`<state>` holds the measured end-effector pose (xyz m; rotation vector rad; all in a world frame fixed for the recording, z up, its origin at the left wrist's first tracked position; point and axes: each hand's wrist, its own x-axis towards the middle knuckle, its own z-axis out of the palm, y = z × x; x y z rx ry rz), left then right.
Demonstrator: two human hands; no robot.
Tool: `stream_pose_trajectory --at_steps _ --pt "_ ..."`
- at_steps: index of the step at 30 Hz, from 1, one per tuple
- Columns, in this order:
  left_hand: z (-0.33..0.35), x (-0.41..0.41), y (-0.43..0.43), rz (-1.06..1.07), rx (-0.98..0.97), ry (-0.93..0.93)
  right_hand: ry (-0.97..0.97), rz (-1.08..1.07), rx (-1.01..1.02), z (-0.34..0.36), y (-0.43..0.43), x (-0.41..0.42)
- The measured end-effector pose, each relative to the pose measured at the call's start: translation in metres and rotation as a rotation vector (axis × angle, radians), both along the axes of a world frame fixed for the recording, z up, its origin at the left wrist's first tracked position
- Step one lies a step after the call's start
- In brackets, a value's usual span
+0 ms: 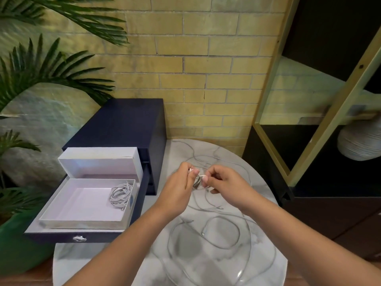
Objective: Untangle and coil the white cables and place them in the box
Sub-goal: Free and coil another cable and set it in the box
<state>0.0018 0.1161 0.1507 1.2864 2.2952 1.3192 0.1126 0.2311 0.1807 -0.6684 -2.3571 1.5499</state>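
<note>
Both hands pinch one white cable above the round marble table [268, 263], left hand [181, 188] and right hand [222, 182] close together starting a coil, while loose tangled cables [216, 234] sprawl below and one coiled bundle [120, 196] already lies in the box [61, 205], so next comes winding in the slack.

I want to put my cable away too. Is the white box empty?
Not empty. A coiled white cable lies in the open box, at its right side.
</note>
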Motion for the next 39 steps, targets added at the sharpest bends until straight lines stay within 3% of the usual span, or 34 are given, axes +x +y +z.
stream_pose_trajectory --at_steps 2,4,8,12,18,26,32,34,39 --pt "-0.002 -0.004 -0.003 -0.017 -0.010 0.066 0.038 0.005 -0.194 0.003 0.001 0.002" --pt "-0.004 -0.005 -0.005 -0.031 -0.037 0.100 0.015 0.013 -0.179 0.005 0.003 0.002" --pt "-0.008 -0.005 -0.004 -0.051 -0.116 0.125 -0.137 0.070 0.073 0.010 0.010 0.002" --pt "-0.005 -0.005 -0.003 -0.053 -0.160 0.111 -0.169 0.112 0.360 0.017 0.012 0.003" --pt "0.000 -0.005 -0.004 -0.009 -0.123 -0.059 -0.195 0.090 0.440 0.016 0.012 0.002" --pt "0.002 -0.005 0.002 0.026 -0.003 -0.235 -0.195 0.154 0.334 0.009 0.006 0.003" --pt "0.006 -0.001 0.005 0.060 0.082 -0.525 -0.138 0.038 0.642 0.011 0.021 -0.002" --pt "0.012 0.002 0.008 0.048 0.134 -0.659 -0.097 -0.009 0.589 0.009 0.023 -0.003" --pt "0.019 0.005 0.011 -0.023 0.219 -0.945 0.064 -0.146 0.188 -0.004 0.023 0.000"
